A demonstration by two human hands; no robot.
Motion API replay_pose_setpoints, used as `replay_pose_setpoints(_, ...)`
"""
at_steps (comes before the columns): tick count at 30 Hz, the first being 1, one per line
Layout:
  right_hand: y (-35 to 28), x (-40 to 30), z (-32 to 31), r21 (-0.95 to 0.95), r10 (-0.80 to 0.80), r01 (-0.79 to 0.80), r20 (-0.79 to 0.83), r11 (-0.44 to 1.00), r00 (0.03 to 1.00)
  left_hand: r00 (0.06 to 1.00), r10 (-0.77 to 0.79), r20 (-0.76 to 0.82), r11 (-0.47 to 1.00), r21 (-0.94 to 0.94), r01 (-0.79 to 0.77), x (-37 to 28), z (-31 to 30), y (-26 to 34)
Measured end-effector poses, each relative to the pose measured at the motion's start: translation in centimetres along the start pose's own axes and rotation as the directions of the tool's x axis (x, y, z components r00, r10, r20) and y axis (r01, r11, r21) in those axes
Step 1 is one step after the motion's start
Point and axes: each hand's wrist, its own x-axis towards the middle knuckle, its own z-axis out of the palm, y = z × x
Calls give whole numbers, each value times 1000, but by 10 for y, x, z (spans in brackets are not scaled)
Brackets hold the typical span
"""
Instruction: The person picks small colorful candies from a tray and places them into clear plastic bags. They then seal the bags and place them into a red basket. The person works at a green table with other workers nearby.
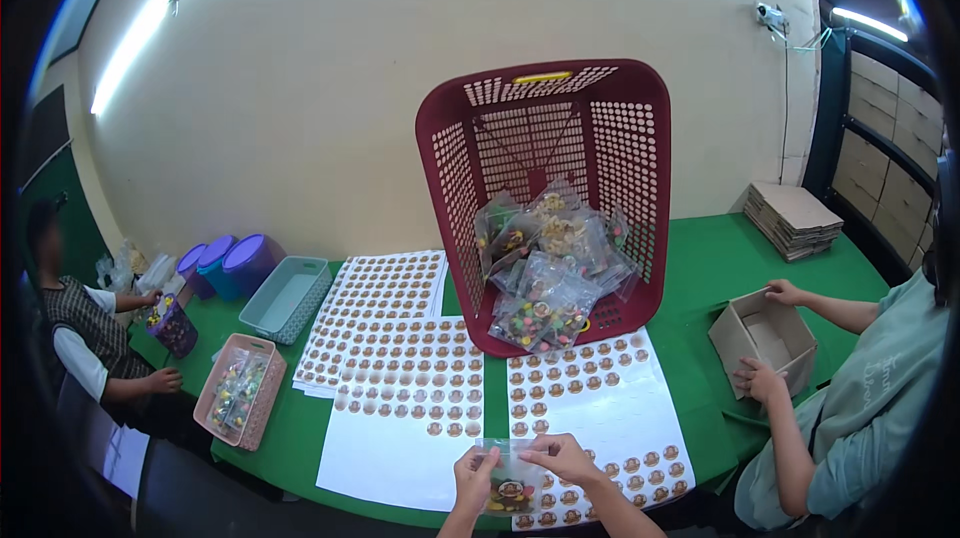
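Both hands hold a clear plastic pouch (517, 497) by its top edge; it has a round brown sticker on its front and colourful sweets inside. My left hand (474, 479) pinches the upper left corner. At the upper right, my right hand (561, 457) grips the same edge. Beneath and beside the pouch lie sheets of round stickers, one on the right (600, 418) and one on the left (409, 388), both partly peeled. Just beyond them a dark red perforated plastic basket (658, 238), tilted towards me, holds a heap of filled pouches (551, 298).
A pink basket (276, 388) of pouches, a grey-green basket (322, 290) and purple-lidded tubs (251, 253) stand left. A person at left touches a purple tub (176, 335) of sweets. At right, another person holds an open cardboard box (761, 343); flattened cartons (795, 219) are stacked behind.
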Motion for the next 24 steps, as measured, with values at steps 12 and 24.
replay_pose_setpoints(12, -12, -30, -99, -57, -204, 196, -291, 979, 935, 991, 69, 113, 998, -14, -67, 17, 92, -5)
replay_pose_setpoints(24, -9, -36, -120, -54, -283, 286, 57, 957, 957, 972, 178, 152, 984, -11, -178, -11, 153, -50)
